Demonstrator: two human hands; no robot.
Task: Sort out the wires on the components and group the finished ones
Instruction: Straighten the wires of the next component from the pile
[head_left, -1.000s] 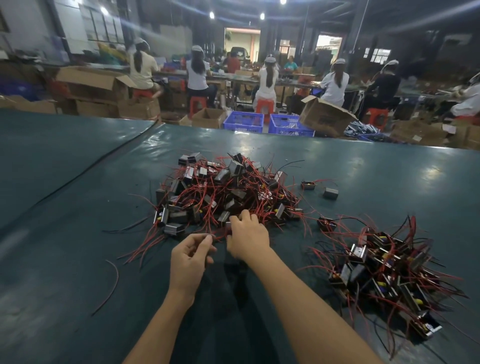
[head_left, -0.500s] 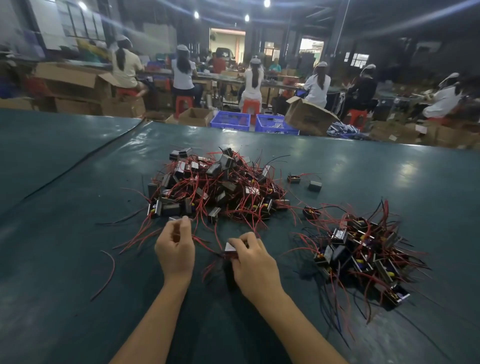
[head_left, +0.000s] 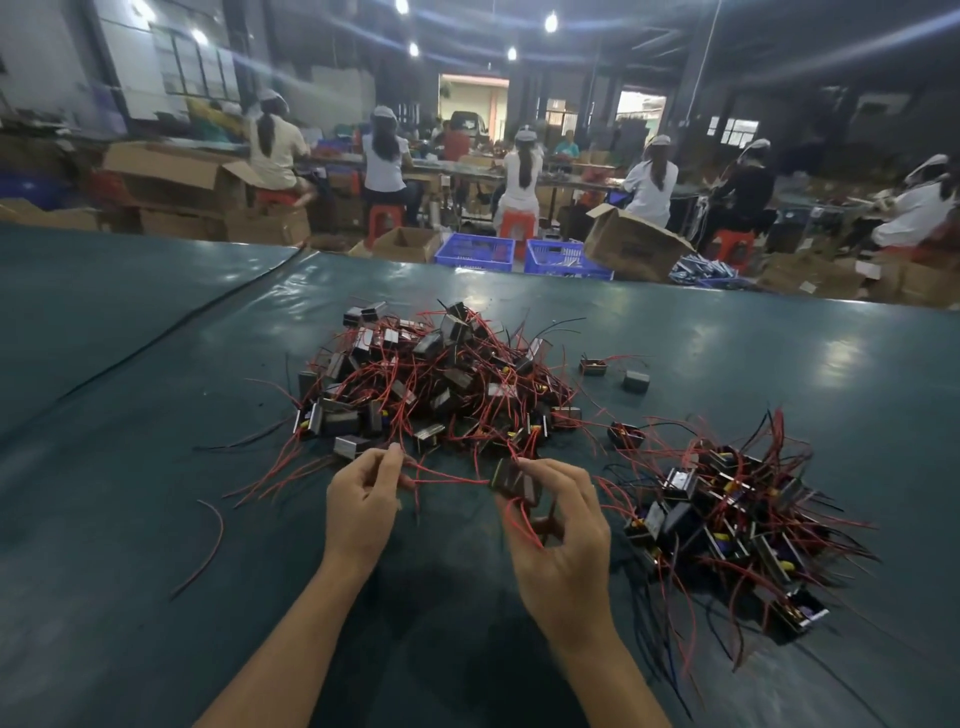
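A green table (head_left: 156, 519) is taken up by a large pile (head_left: 441, 384) of black components with red wires. A smaller pile (head_left: 727, 509) is seen right of the large pile and nearer. Just in front of the large pile, one component (head_left: 511, 480) is gripped in the curled fingers of the right hand (head_left: 561, 535). Its wire (head_left: 447, 478) is pinched by the left hand (head_left: 363, 504) and stretched between the two hands.
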